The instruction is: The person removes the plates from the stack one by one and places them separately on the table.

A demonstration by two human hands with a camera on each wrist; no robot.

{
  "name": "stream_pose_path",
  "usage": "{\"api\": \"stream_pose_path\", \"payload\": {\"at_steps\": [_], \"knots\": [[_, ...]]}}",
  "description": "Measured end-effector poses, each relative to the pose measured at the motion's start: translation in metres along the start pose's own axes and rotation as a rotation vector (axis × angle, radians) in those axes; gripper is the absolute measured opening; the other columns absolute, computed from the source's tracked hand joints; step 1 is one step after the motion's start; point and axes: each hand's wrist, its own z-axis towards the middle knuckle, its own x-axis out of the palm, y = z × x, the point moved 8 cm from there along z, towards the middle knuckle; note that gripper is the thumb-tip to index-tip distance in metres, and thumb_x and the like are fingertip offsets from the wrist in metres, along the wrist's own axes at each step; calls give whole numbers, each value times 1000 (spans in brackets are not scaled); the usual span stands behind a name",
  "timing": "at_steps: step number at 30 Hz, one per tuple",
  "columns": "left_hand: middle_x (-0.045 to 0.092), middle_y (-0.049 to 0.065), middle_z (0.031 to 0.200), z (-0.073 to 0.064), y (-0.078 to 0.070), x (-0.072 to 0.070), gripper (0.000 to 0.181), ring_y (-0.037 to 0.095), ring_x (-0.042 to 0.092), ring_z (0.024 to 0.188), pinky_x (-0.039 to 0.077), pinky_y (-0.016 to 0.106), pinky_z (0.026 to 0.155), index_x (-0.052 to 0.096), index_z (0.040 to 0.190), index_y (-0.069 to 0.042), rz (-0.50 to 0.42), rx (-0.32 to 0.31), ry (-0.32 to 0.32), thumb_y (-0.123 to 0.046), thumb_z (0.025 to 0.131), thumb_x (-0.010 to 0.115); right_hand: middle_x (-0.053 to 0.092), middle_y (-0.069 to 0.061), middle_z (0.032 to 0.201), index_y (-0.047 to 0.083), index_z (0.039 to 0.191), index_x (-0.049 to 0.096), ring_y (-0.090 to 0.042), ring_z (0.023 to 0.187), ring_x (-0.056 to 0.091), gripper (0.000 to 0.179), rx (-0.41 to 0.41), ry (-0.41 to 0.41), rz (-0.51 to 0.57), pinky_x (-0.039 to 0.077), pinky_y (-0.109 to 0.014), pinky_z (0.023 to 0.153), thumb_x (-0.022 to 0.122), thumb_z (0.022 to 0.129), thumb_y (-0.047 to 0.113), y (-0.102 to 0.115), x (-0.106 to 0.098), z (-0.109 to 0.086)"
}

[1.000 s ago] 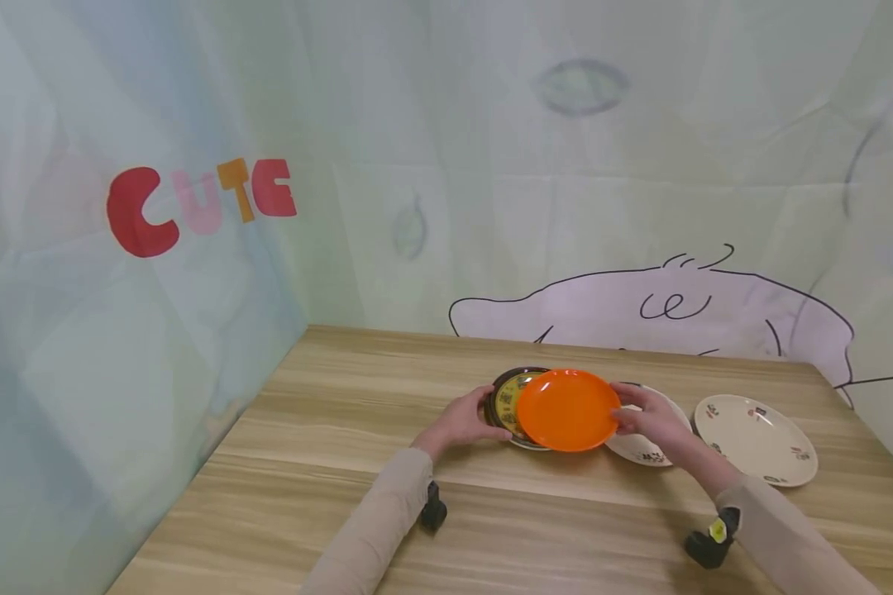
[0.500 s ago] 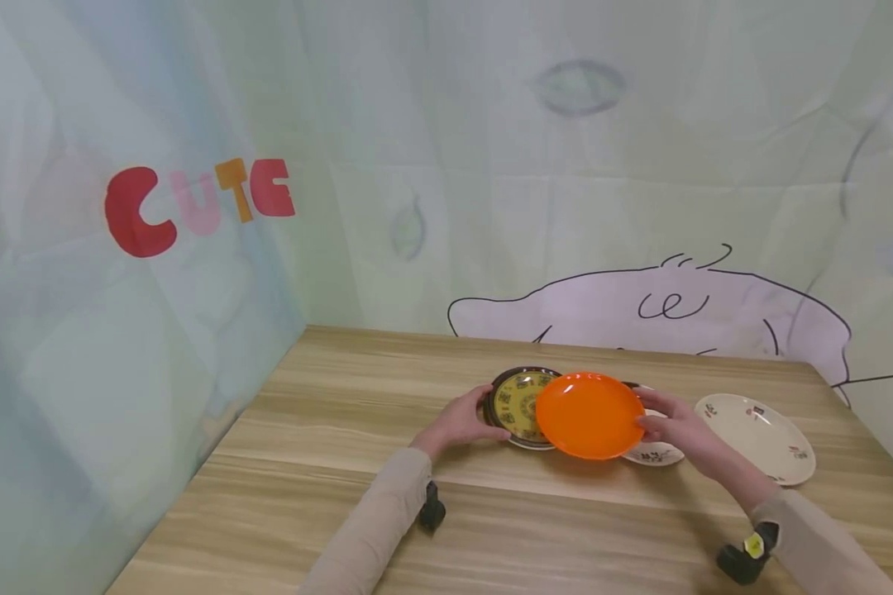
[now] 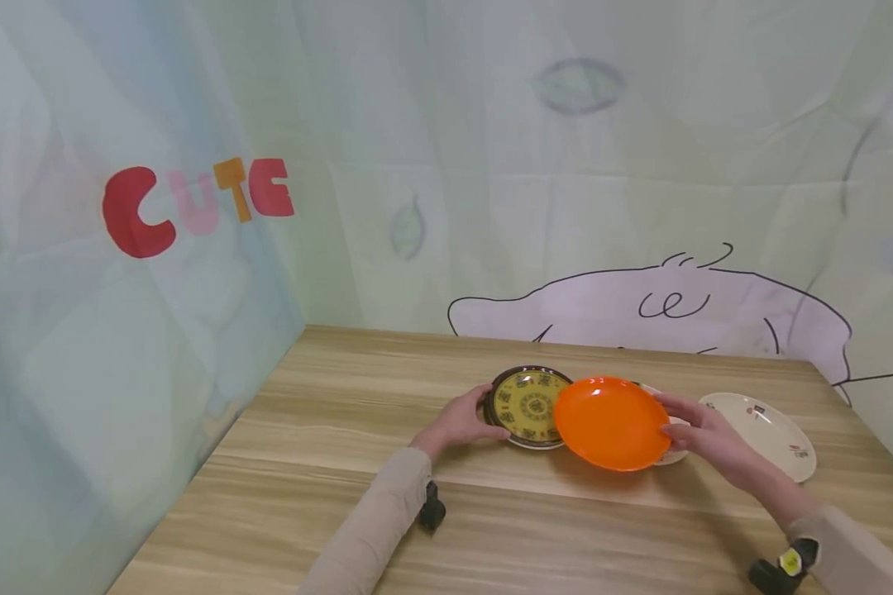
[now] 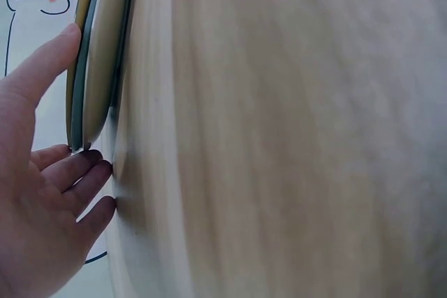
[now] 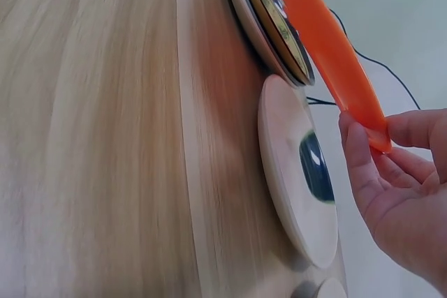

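Observation:
An orange plate (image 3: 612, 423) is raised and tilted above the table, its right rim pinched between the thumb and fingers of my right hand (image 3: 714, 438). It overlaps the right edge of a stack topped by a yellow patterned plate with a dark brown rim (image 3: 524, 405). In the left wrist view, paler plates (image 4: 103, 54) show below that top plate. My left hand (image 3: 457, 426) rests against the stack's left side, thumb and fingertips spread along the rim, some fingertips on the table. Below the orange plate lies a white plate with a dark motif (image 5: 290, 165), mostly hidden in the head view.
A cream oval plate with small printed motifs (image 3: 762, 434) lies at the right of the wooden table (image 3: 327, 413). A cloth backdrop (image 3: 387, 273) with drawn figures and the letters CUTE hangs behind and at the left.
My right hand has carried the orange plate to the right and slightly nearer, off the stack, uncovering more of the yellow patterned plate. My left hand has stayed in place.

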Motion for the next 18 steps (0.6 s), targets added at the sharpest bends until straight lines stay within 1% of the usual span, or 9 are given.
{"api": "stream_pose_path", "payload": {"at_steps": [3, 9, 12, 15, 16, 18], "knots": [[41, 16, 137, 1, 0, 0, 91, 28, 39, 126, 30, 40, 105, 33, 139, -4, -1, 1, 3, -39, 68, 78, 31, -31, 137, -4, 139, 28, -19, 102, 57, 60, -4, 1, -9, 53, -29, 80, 55, 90, 16, -1, -5, -5], [41, 17, 137, 1, 0, 0, 90, 29, 39, 126, 31, 40, 105, 33, 138, -1, -9, 12, 8, -37, 69, 78, 30, -33, 137, -5, 138, 27, -2, 95, 57, 61, 0, 1, 12, 53, -27, 78, 56, 89, 17, -10, -12, -13], [41, 17, 137, 0, 0, -1, 90, 29, 38, 126, 30, 40, 105, 33, 138, -1, -14, 12, 7, -36, 68, 78, 30, -32, 138, -5, 138, 29, 4, 94, 55, 61, 4, -2, -4, 53, -27, 78, 57, 89, 18, -13, -16, -17], [41, 16, 138, 1, 0, -1, 90, 28, 38, 126, 30, 40, 106, 33, 138, -2, -16, 6, 7, -37, 68, 78, 29, -33, 137, -8, 137, 29, 7, 94, 54, 61, -10, 2, -13, 53, -26, 78, 57, 89, 17, -15, -18, -21], [41, 17, 138, 1, 0, 0, 90, 28, 38, 126, 30, 40, 106, 33, 138, -2, -17, 7, 6, -38, 68, 77, 33, -30, 137, -8, 136, 29, 7, 94, 54, 61, -10, 1, -16, 53, -26, 77, 57, 89, 16, -16, -19, -22], [40, 16, 138, 1, 1, 0, 90, 28, 38, 127, 30, 40, 106, 33, 138, -2, -17, 6, 7, -38, 68, 77, 33, -30, 137, -10, 136, 28, 7, 94, 54, 61, -3, 11, -15, 53, -26, 77, 57, 89, 16, -17, -19, -25]]}}
